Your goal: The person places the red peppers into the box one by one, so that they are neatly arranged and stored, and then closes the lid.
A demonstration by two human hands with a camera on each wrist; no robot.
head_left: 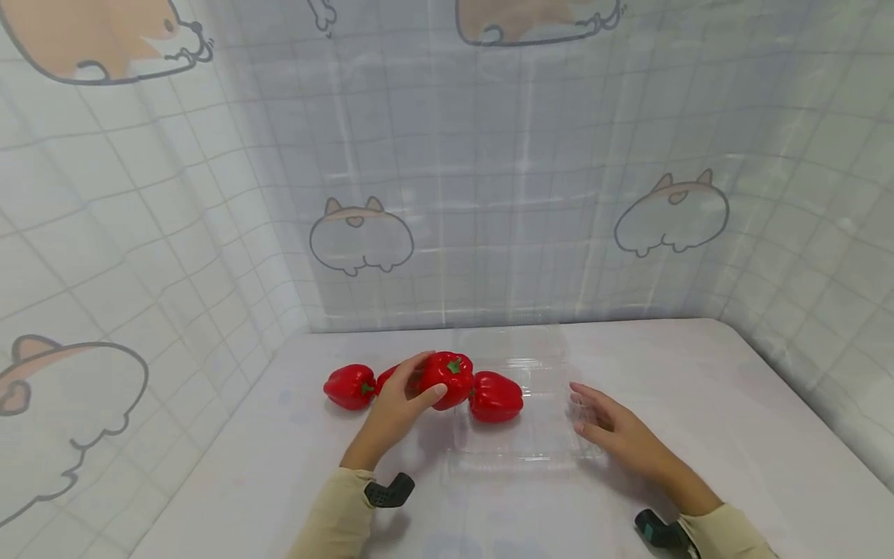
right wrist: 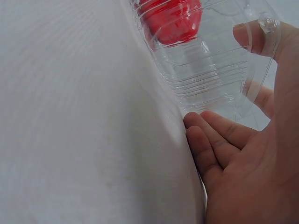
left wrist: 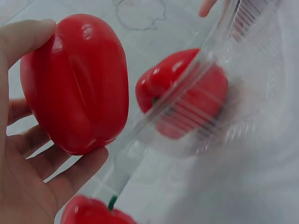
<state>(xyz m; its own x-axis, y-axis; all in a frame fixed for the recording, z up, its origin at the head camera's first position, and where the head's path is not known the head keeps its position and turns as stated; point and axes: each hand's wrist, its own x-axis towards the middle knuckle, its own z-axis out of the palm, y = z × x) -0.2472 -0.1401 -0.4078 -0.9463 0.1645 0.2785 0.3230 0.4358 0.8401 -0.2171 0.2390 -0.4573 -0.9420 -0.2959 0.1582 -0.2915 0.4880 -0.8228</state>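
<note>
My left hand (head_left: 391, 407) grips a red bell pepper (head_left: 450, 376), its green stem facing up, at the left side of a clear plastic container (head_left: 541, 435). In the left wrist view the thumb and fingers curl round this held pepper (left wrist: 77, 84). Another red bell pepper (head_left: 497, 399) lies inside the container. My right hand (head_left: 621, 435) is at the container's right side. In the right wrist view its fingers (right wrist: 224, 140) extend low beside the container wall, and the thumb (right wrist: 254, 37) is near the rim; firm contact is hard to tell.
To the left, a red bell pepper (head_left: 349, 387) lies on the white table (head_left: 293, 466). A further pepper (head_left: 384, 378) is partly hidden behind my left hand. The container's clear lid (head_left: 510, 340) extends at the back. Tile-patterned curtains (head_left: 475, 233) surround the table.
</note>
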